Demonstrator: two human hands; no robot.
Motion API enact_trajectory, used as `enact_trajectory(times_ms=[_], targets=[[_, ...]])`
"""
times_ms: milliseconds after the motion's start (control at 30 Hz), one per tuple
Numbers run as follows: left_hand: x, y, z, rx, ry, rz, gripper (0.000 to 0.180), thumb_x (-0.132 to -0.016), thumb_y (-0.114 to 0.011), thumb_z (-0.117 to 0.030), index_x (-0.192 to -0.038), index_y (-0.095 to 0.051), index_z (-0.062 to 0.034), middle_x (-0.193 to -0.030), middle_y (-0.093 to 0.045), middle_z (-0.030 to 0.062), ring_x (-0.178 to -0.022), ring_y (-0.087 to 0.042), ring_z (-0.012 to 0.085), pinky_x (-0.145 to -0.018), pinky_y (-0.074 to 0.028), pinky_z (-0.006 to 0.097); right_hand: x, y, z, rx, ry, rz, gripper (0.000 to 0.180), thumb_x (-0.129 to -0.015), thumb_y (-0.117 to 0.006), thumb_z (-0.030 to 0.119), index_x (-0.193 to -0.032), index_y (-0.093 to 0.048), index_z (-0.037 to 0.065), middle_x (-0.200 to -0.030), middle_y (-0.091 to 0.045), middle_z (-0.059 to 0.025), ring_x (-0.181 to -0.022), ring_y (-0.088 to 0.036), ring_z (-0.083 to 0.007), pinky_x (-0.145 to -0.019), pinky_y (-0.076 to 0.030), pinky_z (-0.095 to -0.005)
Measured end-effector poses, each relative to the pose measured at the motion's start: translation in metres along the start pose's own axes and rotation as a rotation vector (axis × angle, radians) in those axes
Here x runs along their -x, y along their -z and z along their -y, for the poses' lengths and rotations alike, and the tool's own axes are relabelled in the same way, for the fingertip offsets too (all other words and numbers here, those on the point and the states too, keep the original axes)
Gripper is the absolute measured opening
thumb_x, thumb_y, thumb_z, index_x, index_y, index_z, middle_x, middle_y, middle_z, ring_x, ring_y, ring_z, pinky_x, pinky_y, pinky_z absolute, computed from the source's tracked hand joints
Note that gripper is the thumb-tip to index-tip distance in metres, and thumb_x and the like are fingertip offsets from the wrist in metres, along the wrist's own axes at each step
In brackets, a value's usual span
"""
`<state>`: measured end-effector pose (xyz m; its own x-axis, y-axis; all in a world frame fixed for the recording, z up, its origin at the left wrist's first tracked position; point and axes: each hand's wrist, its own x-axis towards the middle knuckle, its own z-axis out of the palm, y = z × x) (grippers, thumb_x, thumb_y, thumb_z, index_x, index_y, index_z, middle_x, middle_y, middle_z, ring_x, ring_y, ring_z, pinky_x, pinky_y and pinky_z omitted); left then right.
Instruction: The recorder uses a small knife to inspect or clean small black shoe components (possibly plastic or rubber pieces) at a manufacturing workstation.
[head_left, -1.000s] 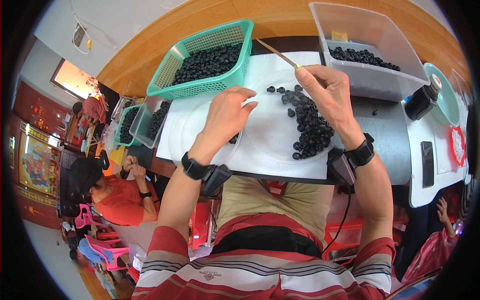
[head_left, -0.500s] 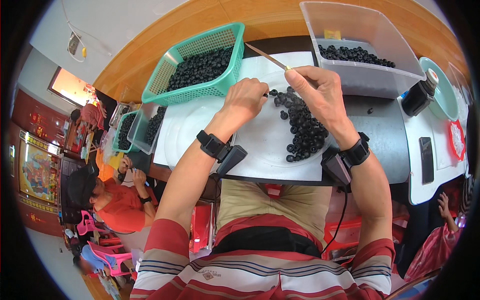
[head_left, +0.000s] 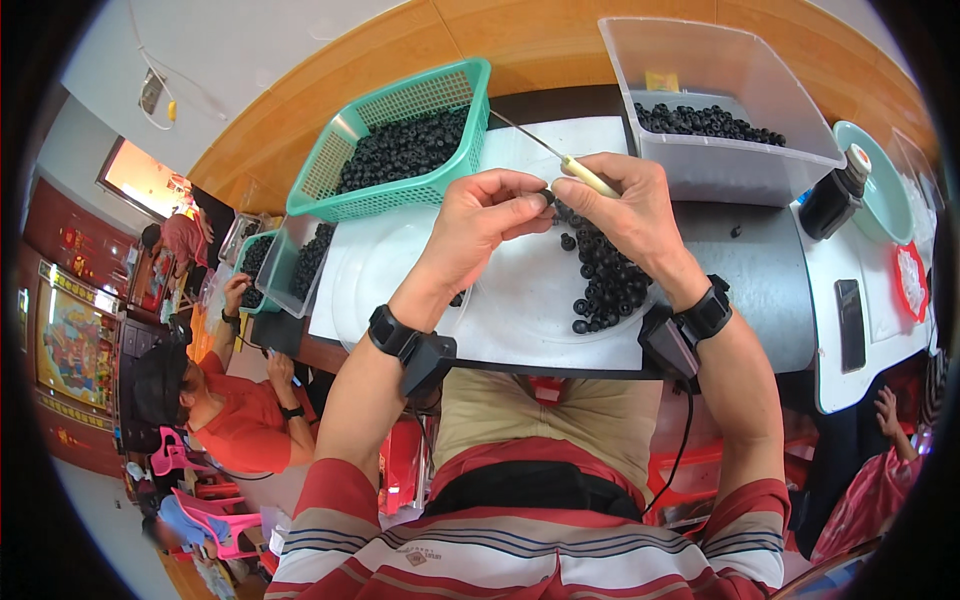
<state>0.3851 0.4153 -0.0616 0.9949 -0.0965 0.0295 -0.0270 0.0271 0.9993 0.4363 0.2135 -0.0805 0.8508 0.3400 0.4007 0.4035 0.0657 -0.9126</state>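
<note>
Pinching a black bead (head_left: 547, 197) between its fingertips, the left hand (head_left: 488, 222) meets the right hand (head_left: 625, 210), which grips a needle (head_left: 560, 158) above the bead pile (head_left: 603, 277).

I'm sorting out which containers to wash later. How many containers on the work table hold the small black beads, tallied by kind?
Green mesh baskets: 1
Clear plastic bins: 1
Total: 2
Loose black beads also lie on the white board, below the left hand and right hand.
</note>
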Motion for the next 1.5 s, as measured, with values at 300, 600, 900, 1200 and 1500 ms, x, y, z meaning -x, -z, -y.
enact_trajectory(times_ms=[300,600,900,1200,1500], targets=[[0.016,-0.011,-0.002,0.337,0.014,0.028,0.028,-0.096,-0.067,-0.007,-0.122,-0.065,0.0028,-0.109,-0.069,0.0114,-0.096,-0.07,0.0178,-0.09,-0.06,0.031,0.001,-0.002,0.004,-0.067,-0.025,0.048,0.033,-0.087,-0.08,0.026,-0.102,-0.074,-0.003,-0.078,-0.067,-0.0007,-0.07,-0.055,-0.0059,-0.061,-0.046,-0.024],[0.016,-0.02,-0.003,0.433,-0.061,-0.045,0.03,-0.098,-0.065,-0.012,-0.126,-0.063,0.0004,-0.109,-0.068,0.0078,-0.096,-0.068,0.0143,-0.088,-0.06,0.029,0.007,-0.005,0.005,-0.03,0.079,0.093,0.037,-0.093,-0.072,0.034,-0.103,-0.075,-0.001,-0.077,-0.068,-0.005,-0.069,-0.056,-0.0088,-0.061,-0.045,-0.0268],[0.019,-0.009,0.002,0.512,-0.098,-0.051,0.023,-0.1,-0.062,-0.012,-0.119,-0.062,-0.001,-0.106,-0.067,0.0063,-0.096,-0.067,0.0139,-0.087,-0.06,0.027,0.009,0.0,0.018,0.197,0.194,0.093,0.036,-0.093,-0.07,0.038,-0.099,-0.076,0.003,-0.072,-0.065,-0.0127,-0.064,-0.057,-0.0215,-0.059,-0.045,-0.0348],[0.025,-0.006,0.005,0.564,-0.092,-0.068,0.023,-0.099,-0.063,-0.011,-0.119,-0.063,-0.0008,-0.106,-0.067,0.0081,-0.095,-0.066,0.0149,-0.084,-0.061,0.026,0.009,-0.002,0.017,0.239,0.264,0.081,0.03,-0.09,-0.073,0.033,-0.097,-0.077,0.004,-0.067,-0.063,-0.012,-0.061,-0.057,-0.0256,-0.057,-0.044,-0.0374],[0.039,-0.016,-0.01,0.534,-0.182,-0.007,0.018,-0.097,-0.065,-0.011,-0.112,-0.065,-0.0009,-0.105,-0.066,0.0112,-0.09,-0.066,0.0148,-0.08,-0.061,0.026,0.001,0.007,0.005,0.091,0.088,-0.037,0.035,-0.093,-0.073,0.033,-0.099,-0.075,-0.002,-0.075,-0.069,-0.0092,-0.067,-0.058,-0.0122,-0.059,-0.045,-0.0293]])
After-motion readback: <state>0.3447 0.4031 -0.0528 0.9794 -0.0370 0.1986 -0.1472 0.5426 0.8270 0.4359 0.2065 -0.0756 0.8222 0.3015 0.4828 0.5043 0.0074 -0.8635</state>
